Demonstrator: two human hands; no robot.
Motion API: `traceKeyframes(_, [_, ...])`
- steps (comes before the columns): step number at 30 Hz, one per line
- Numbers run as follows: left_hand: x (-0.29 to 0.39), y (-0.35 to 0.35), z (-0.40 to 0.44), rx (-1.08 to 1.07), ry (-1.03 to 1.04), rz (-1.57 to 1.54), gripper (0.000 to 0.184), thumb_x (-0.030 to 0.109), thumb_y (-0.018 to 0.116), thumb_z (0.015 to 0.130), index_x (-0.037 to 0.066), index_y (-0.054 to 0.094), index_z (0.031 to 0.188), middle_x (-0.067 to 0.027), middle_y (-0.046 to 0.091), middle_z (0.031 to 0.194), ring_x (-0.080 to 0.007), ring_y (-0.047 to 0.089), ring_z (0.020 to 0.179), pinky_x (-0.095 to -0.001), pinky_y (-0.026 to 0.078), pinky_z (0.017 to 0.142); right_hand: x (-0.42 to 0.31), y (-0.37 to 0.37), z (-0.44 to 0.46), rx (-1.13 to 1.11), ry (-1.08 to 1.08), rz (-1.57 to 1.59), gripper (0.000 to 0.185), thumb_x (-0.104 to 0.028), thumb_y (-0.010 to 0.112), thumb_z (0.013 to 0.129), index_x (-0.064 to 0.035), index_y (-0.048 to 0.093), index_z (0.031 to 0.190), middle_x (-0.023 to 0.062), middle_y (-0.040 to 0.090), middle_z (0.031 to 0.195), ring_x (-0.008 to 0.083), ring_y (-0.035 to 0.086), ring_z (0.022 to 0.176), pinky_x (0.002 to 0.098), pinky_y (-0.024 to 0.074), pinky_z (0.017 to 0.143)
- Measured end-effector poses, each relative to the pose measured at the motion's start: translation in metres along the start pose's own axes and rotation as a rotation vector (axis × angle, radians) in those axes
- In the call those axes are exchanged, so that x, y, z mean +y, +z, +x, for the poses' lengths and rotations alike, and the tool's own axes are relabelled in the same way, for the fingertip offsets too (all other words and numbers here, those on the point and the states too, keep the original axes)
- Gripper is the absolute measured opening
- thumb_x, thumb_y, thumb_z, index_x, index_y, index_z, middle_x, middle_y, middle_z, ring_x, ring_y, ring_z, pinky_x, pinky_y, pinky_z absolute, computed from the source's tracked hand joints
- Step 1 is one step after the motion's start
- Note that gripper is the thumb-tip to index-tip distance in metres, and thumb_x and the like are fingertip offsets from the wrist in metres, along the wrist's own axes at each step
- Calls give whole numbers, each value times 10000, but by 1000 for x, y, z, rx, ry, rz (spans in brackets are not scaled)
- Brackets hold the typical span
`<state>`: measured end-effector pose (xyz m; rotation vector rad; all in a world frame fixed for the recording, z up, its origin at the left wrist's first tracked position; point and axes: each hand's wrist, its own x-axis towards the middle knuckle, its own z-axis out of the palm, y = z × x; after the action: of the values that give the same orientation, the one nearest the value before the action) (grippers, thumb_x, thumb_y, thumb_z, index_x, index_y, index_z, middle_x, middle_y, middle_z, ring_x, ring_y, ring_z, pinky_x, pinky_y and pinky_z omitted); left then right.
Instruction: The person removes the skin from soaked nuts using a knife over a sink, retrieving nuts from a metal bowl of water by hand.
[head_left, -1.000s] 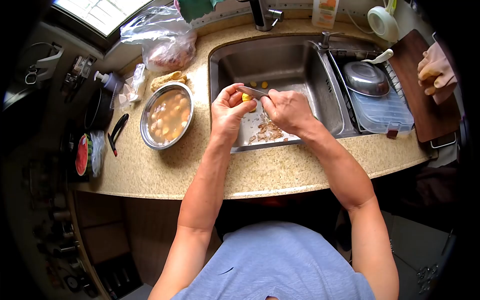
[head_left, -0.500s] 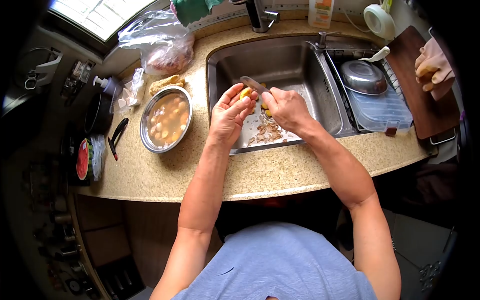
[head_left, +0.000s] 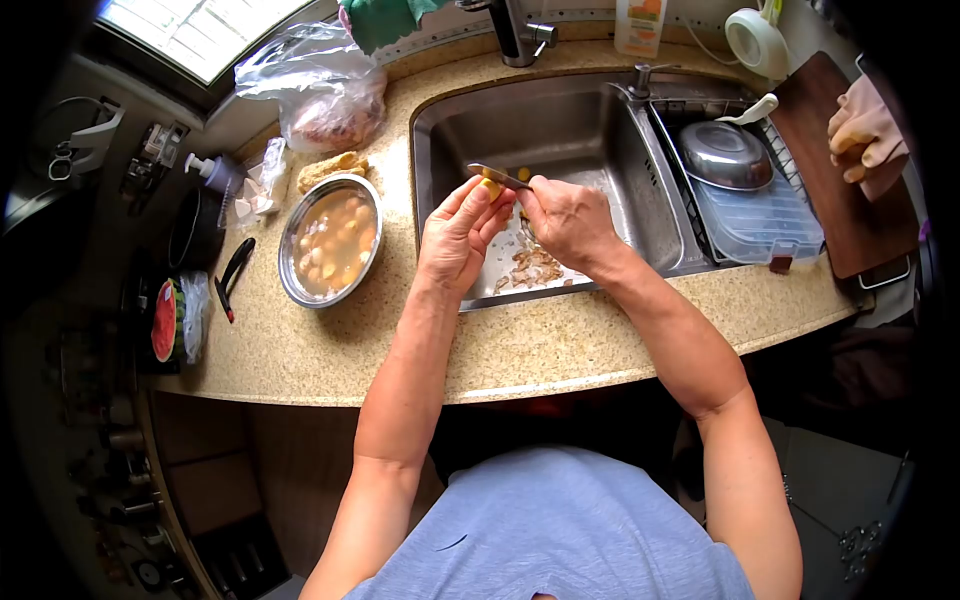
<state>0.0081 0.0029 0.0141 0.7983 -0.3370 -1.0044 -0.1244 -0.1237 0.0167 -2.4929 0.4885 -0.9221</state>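
Over the sink (head_left: 560, 110), my left hand (head_left: 458, 235) pinches a small yellow piece of what looks like ginger (head_left: 490, 189) between thumb and fingers. My right hand (head_left: 570, 220) grips a knife (head_left: 500, 176), its blade lying across the yellow piece and pointing left. The handle is hidden in my fist. Below the hands, brown peelings (head_left: 533, 268) lie on the sink bottom, with a few yellow slices (head_left: 523, 174) farther back. Left of the sink stands a metal bowl (head_left: 287, 262) of cloudy water with several pale and yellowish pieces.
A knobby yellowish thing (head_left: 333, 170) and a plastic bag (head_left: 325, 95) sit behind the bowl. A black peeler-like tool (head_left: 236, 268) and a cut watermelon (head_left: 165, 320) are at left. The faucet (head_left: 515, 35) rises behind the sink; a dish rack (head_left: 690, 180) stands right.
The knife blade has shifted slightly left and lies flatter across the yellow piece. The fingers of my left hand have closed in more around that piece.
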Motion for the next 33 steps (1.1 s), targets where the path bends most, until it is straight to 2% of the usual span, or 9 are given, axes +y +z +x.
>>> traceKeyframes(5, [1, -1, 0, 11, -6, 17, 341, 213, 645, 976, -16, 613, 1227, -165, 691, 1143, -265, 686, 1081, -333, 606, 907, -2, -5, 3, 61, -16, 34, 259, -247, 561, 974, -70, 582, 787, 141, 661, 701, 352, 668, 645, 452, 522, 560])
traceKeyframes(9, [-2, -5, 2, -10, 22, 48, 350, 235, 645, 976, -19, 617, 1214, -166, 693, 1133, -265, 689, 1074, -341, 610, 900, -2, -2, 1, -58, 22, 55, 273, -257, 544, 979, -67, 584, 787, 150, 658, 693, 363, 667, 663, 464, 525, 577])
traceKeyframes(15, [1, 0, -1, 17, 36, 157, 355, 289, 628, 984, -8, 637, 1178, -151, 707, 1094, -250, 703, 1034, -337, 613, 875, -2, -7, 4, -75, 61, 89, 312, -292, 526, 982, -66, 604, 781, 163, 660, 688, 369, 667, 661, 474, 529, 597])
traceKeyframes(17, [-1, -3, 0, 4, 52, 231, 366, 316, 610, 992, -4, 645, 1165, -143, 716, 1054, -237, 712, 1000, -331, 614, 852, -1, -7, 2, -92, 50, 85, 315, -297, 523, 983, -66, 611, 786, 166, 660, 687, 368, 669, 662, 474, 529, 600])
traceKeyframes(20, [1, 0, 1, 22, 77, 239, 371, 333, 603, 995, -2, 653, 1146, -132, 722, 1023, -216, 719, 940, -337, 614, 832, -3, -13, 5, -175, 191, 13, 322, -301, 520, 982, -58, 622, 798, 166, 655, 674, 376, 666, 665, 482, 525, 618])
traceKeyframes(22, [-1, -3, 3, 2, 105, 234, 379, 343, 625, 983, -1, 664, 1137, -108, 718, 994, -193, 706, 895, -330, 610, 804, -7, -15, 6, -183, 161, 213, 335, -292, 493, 990, -50, 624, 798, 167, 668, 726, 384, 664, 683, 492, 523, 634])
traceKeyframes(26, [-2, -4, 3, 15, 141, 262, 398, 371, 633, 977, 0, 683, 1112, -82, 709, 949, -157, 680, 811, -320, 603, 763, -7, -22, 12, -382, 152, 38, 360, -279, 435, 1004, -44, 640, 824, 176, 686, 873, 396, 667, 748, 508, 516, 668])
traceKeyframes(29, [0, -1, 3, 38, 147, 308, 402, 385, 598, 996, 4, 674, 1096, -107, 723, 903, -158, 692, 765, -303, 589, 732, -9, -24, 10, -255, 137, 156, 372, -302, 443, 1003, -44, 649, 833, 175, 690, 835, 403, 668, 744, 511, 520, 676])
traceKeyframes(33, [-3, -9, 4, 21, 161, 348, 433, 417, 605, 985, 0, 683, 1070, -91, 699, 894, -145, 671, 729, -305, 594, 702, -3, -9, 4, -290, 155, 202, 376, -322, 468, 1001, -47, 645, 817, 184, 686, 781, 396, 673, 729, 495, 526, 652])
